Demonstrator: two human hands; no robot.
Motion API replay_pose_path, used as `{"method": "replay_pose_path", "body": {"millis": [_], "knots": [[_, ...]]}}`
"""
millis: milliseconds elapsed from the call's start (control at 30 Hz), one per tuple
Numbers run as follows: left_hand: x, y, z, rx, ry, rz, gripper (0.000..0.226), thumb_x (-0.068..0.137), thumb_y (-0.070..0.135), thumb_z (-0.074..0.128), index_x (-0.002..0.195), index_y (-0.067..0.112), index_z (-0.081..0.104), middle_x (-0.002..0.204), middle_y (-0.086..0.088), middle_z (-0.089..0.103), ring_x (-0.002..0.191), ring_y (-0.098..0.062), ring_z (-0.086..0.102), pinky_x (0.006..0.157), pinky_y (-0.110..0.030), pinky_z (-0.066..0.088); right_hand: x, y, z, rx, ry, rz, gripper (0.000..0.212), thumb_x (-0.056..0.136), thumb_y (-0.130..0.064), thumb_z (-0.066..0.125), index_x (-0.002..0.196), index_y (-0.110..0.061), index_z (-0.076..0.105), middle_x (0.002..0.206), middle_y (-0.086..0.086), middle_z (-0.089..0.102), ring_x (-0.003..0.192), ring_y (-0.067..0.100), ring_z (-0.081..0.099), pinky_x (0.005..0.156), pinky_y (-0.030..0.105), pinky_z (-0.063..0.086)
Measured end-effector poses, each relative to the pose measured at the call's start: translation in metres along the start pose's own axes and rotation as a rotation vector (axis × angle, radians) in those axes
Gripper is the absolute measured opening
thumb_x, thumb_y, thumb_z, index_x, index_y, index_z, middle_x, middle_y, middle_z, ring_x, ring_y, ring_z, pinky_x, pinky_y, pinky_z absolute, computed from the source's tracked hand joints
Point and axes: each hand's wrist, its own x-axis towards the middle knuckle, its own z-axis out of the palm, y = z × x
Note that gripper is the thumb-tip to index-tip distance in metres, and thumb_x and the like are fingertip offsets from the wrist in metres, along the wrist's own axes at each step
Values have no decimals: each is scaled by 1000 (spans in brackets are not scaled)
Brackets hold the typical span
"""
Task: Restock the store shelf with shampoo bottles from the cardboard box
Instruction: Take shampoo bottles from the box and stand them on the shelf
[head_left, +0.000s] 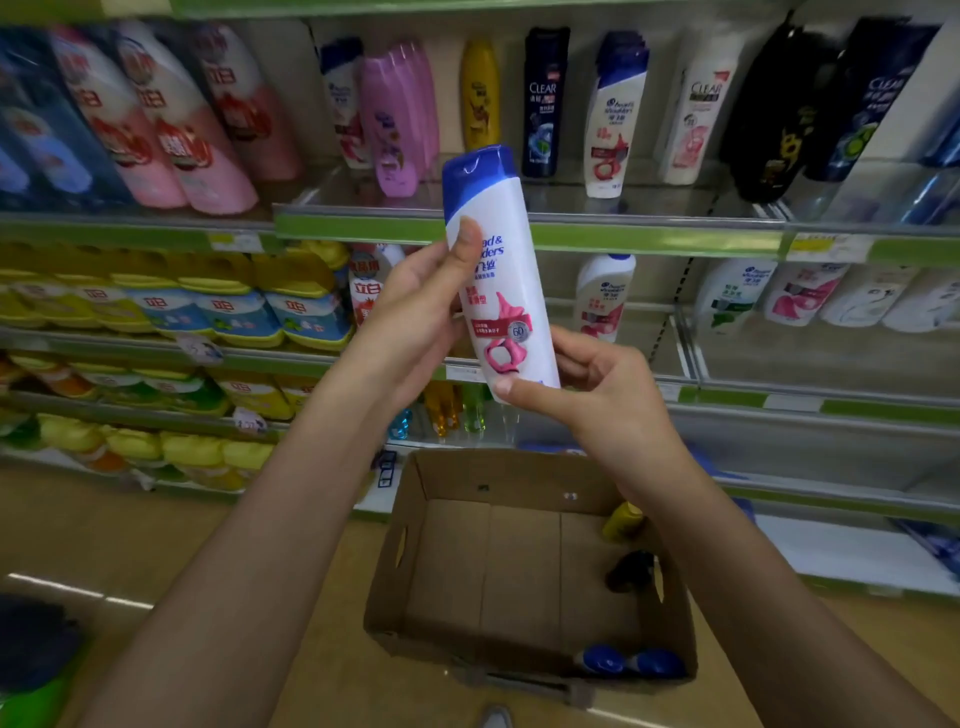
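Note:
A white shampoo bottle (498, 280) with a blue cap and a pink label is held upright in front of the shelves. My left hand (421, 306) grips its upper half, thumb across the front. My right hand (592, 384) pinches its base from the right. Below stands the open cardboard box (415, 525) on the floor. Inside it lie a yellow bottle (623, 519), a dark bottle (631, 569) and two blue-capped bottles (631, 661) along the right and near sides. The upper shelf (571, 236) carries similar white shampoo bottles (615, 114).
Pink and blue refill pouches fill the upper left shelf (156, 119). Yellow and blue detergent packs (208, 306) crowd the left shelves lower down. White bottles (795, 291) stand on the middle right shelf, with bare shelf surface beside them. The floor is tan.

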Motion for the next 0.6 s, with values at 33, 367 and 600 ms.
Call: {"method": "replay_pose_path", "body": {"millis": [33,367,600], "knots": [[-1,2,1,-9,7,8,62,77,48,56,124,7,57,108,-3,71,101,-17,68,83,-33,54,0,-2,-1,-16,-12,-5,52,73,-7,81,123,-13,65,106,-4,74,98,8,70,83,22,56],[-17,-1,8,58,186,36,36,91,40,56,113,12,64,100,-4,73,91,-19,70,80,-35,56,-3,-1,-8,-8,-209,90,44,77,-13,78,118,-17,63,109,-1,73,98,15,71,84,33,59],[-8,1,-15,222,176,-2,34,91,42,56,109,15,66,93,0,75,83,-14,72,67,-26,55,13,7,1,78,-249,158,44,73,-16,76,116,-15,65,108,3,74,100,19,70,87,32,57]]}}
